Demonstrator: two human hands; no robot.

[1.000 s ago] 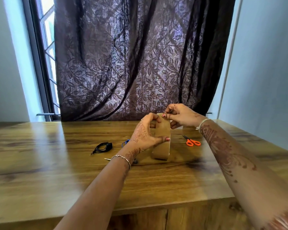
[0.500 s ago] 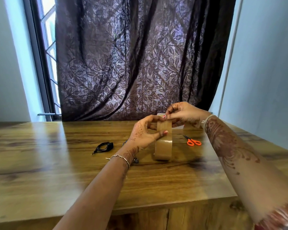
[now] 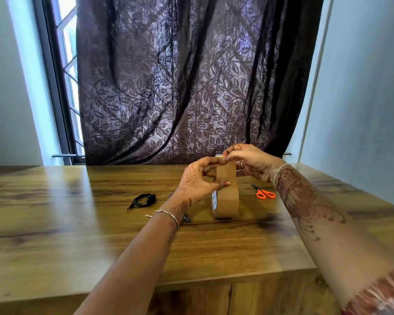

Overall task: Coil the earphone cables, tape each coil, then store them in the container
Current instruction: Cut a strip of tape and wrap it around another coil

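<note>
While the brown tape roll (image 3: 226,201) stands on edge over the table (image 3: 55,223), I see the left hand (image 3: 198,180) gripping its side and the right hand (image 3: 248,160) pinching the tape end at its top. A coiled black earphone (image 3: 143,200) lies on the table to its left, orange scissors (image 3: 265,193) to its right.

We see a daylit room, fairly bright. Light enters from the window (image 3: 66,30) at upper left, whose panes blow out to near white. It also glows through the dark leaf-patterned curtain (image 3: 191,87), lighting its folds from behind. A pale sheen lies across the left part of the wooden table (image 3: 55,223). A soft, dark shadow sits on the wood under and just right of the tape roll (image 3: 226,201). The wide lens bends the window frame and the right wall (image 3: 362,110) outward. We find the centre sharp and the near corners slightly soft.
</note>
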